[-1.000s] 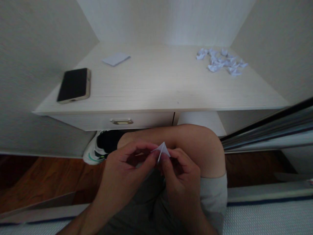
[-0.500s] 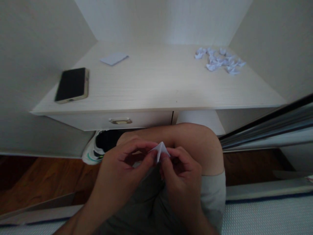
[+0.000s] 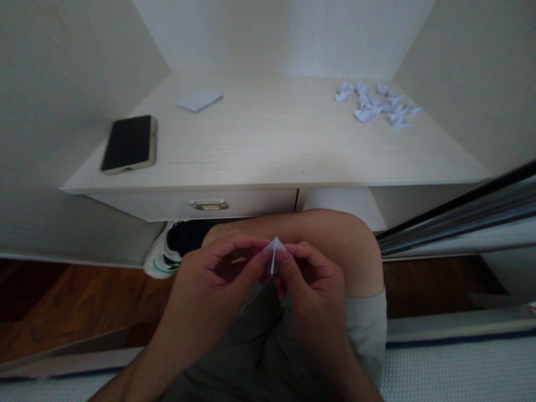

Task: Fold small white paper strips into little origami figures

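Both my hands meet over my lap and pinch a small folded white paper piece (image 3: 275,249) between them. My left hand (image 3: 213,285) grips its left side with thumb and fingertips; my right hand (image 3: 312,282) presses on its right side. Only the pointed tip of the paper shows above my fingers. My bare knee (image 3: 330,237) rises just behind the hands. On the pale wooden desk (image 3: 272,151) lie a pile of several small folded paper pieces (image 3: 377,104) at the far right and a stack of small white paper sheets (image 3: 199,100) at the far left.
A dark phone (image 3: 129,143) lies face up near the desk's left front corner. A drawer with a metal handle (image 3: 208,205) sits under the desk edge. A shoe (image 3: 165,257) rests on the wooden floor below. Walls close in on both sides.
My fingers have pressed closer together on the paper, so its two flaps have folded up into a narrower point. The hands stay in the same place above my lap.
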### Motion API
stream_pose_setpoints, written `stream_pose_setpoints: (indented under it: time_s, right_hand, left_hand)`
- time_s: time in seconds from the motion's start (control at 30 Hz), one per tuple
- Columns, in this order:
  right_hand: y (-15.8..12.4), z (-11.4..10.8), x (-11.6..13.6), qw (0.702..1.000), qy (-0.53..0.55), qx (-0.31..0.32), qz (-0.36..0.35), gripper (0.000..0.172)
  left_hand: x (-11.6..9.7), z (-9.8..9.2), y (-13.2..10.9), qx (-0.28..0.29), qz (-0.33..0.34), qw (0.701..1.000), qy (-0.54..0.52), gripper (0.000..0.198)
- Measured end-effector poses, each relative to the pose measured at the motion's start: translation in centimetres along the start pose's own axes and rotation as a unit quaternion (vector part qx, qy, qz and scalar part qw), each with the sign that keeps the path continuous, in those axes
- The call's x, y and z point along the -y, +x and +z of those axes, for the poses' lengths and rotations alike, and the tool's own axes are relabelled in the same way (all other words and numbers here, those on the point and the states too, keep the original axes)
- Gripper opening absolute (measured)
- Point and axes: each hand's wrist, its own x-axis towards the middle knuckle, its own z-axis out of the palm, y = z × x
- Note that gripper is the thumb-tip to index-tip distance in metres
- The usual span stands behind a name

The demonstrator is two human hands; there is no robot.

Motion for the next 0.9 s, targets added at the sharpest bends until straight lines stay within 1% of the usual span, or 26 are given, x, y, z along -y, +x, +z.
stream_pose_setpoints:
  time_s: [0.1, 0.23, 0.3, 0.4, 0.47, 0.5, 0.53, 0.57, 0.63, 0.67, 0.7, 0.77, 0.83, 0.9]
  right_hand:
    - [-0.2, -0.1, 0.0, 0.998, -0.041, -0.021, -0.031, 0.015]
    - [-0.5, -0.3, -0.1, 0.988, -0.121, -0.034, -0.087, 0.014]
    - [-0.6, -0.4, -0.2, 0.978, -0.166, -0.040, -0.123, 0.013]
    - [-0.6, -0.5, -0.3, 0.947, -0.245, -0.050, -0.202, 0.012]
    - [-0.5, -0.5, -0.3, 0.930, -0.272, -0.053, -0.240, 0.013]
    - [-0.4, -0.5, -0.3, 0.933, -0.265, -0.049, -0.240, 0.013]
    - [-0.4, -0.5, -0.3, 0.944, -0.240, -0.042, -0.223, 0.012]
    - [-0.3, -0.5, -0.2, 0.961, -0.200, -0.031, -0.188, 0.011]
    - [-0.1, -0.5, -0.1, 0.991, -0.098, 0.000, -0.093, 0.012]
    - [0.0, -0.6, -0.1, 0.998, -0.049, 0.013, -0.046, 0.014]
    - [0.1, -0.6, 0.0, 1.000, -0.007, 0.021, -0.008, 0.016]
    - [0.3, -0.7, 0.1, 0.997, 0.050, 0.035, 0.045, 0.020]
    - [0.5, -0.8, 0.3, 0.993, 0.083, 0.043, 0.079, 0.022]
    - [0.7, -0.9, 0.5, 0.991, 0.087, 0.048, 0.089, 0.023]
  left_hand:
    - [-0.1, -0.1, -0.1, -0.002, 0.029, 0.999, 0.046, 0.009]
    - [0.2, 0.1, -0.5, -0.040, 0.094, 0.984, 0.145, 0.010]
    - [0.4, 0.2, -0.8, -0.051, 0.131, 0.972, 0.190, 0.011]
    - [0.7, 0.3, -1.0, -0.066, 0.179, 0.953, 0.237, 0.007]
    - [0.7, 0.4, -0.9, -0.065, 0.172, 0.955, 0.234, 0.006]
    - [0.6, 0.4, -0.8, -0.057, 0.153, 0.963, 0.215, 0.006]
    - [0.5, 0.3, -0.6, -0.044, 0.125, 0.974, 0.185, 0.007]
    - [0.5, 0.2, -0.4, -0.021, 0.091, 0.985, 0.146, 0.007]
    - [0.4, 0.0, 0.2, 0.032, 0.027, 0.997, 0.058, 0.007]
    - [0.5, -0.1, 0.4, 0.057, 0.001, 0.998, 0.018, 0.007]
    - [0.6, -0.2, 0.6, 0.079, -0.022, 0.997, -0.015, 0.007]
    - [0.8, -0.3, 0.9, 0.107, -0.061, 0.990, -0.071, 0.008]
    - [0.9, -0.3, 0.9, 0.114, -0.098, 0.981, -0.125, 0.010]
    - [0.9, -0.2, 0.9, 0.110, -0.131, 0.970, -0.171, 0.013]
